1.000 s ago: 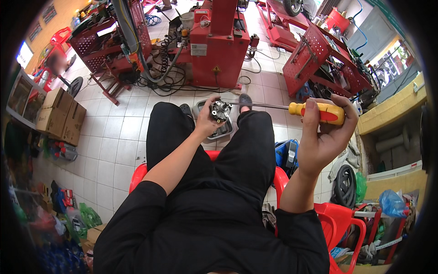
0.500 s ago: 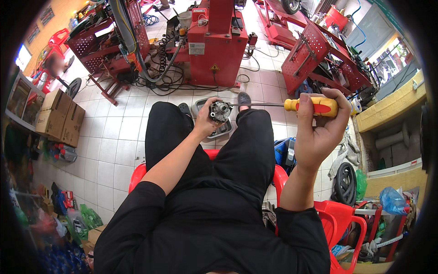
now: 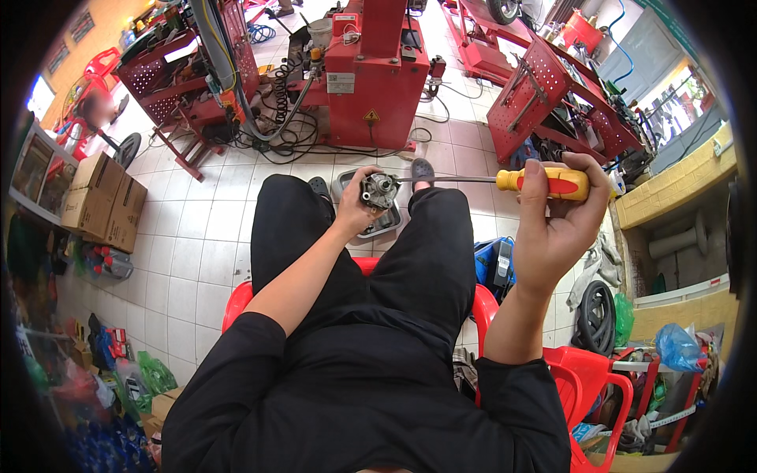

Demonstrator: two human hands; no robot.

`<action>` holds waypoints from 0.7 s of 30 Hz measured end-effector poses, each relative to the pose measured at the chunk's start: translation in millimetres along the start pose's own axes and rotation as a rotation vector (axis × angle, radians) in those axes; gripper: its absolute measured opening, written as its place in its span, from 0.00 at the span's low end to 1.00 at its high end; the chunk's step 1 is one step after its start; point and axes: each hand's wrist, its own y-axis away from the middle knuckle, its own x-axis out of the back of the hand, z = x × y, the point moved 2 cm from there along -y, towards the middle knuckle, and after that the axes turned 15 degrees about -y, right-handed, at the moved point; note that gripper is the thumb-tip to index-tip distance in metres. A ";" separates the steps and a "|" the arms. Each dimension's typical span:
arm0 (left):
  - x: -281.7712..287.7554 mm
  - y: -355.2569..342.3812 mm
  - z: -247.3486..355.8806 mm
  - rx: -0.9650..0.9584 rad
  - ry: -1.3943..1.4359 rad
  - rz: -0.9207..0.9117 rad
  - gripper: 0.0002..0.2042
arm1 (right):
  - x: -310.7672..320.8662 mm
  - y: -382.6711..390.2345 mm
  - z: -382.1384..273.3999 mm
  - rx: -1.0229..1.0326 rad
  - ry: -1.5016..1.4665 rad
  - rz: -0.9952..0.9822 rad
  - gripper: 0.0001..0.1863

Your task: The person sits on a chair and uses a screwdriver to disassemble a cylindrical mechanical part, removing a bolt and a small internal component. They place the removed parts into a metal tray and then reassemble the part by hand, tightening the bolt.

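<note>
Seated on a red plastic chair [image 3: 236,299], a worker grips a small metal engine part [image 3: 379,189] in the left hand [image 3: 359,206] above the knees, over a grey tray [image 3: 388,225]. The right hand [image 3: 556,225] (fingers clenched) holds a yellow-handled screwdriver [image 3: 544,183], its tip at the part. Seemingly mid-unscrewing; next calls for steady turning, though the screw itself is too small to see.

A small grey metal engine part [image 3: 378,189] sat up above the knees. A screwdriver [image 3: 520,181] with a yellow and red handle (thick and chunky) lay level, its thin metal tip touching the part's right side.
</note>
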 end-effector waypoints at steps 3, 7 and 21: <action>-0.1 0.3 -1.3 -0.004 0.002 0.003 0.32 | -0.4 0.1 -1.5 -0.007 -0.007 0.009 0.17; 0.5 0.1 -0.5 -0.002 -0.031 -0.001 0.32 | 1.3 0.3 2.3 -0.030 -0.002 -0.001 0.17; -0.6 2.8 5.4 0.003 -0.066 -0.145 0.32 | 0.1 -14.5 24.4 -0.046 0.145 -0.007 0.18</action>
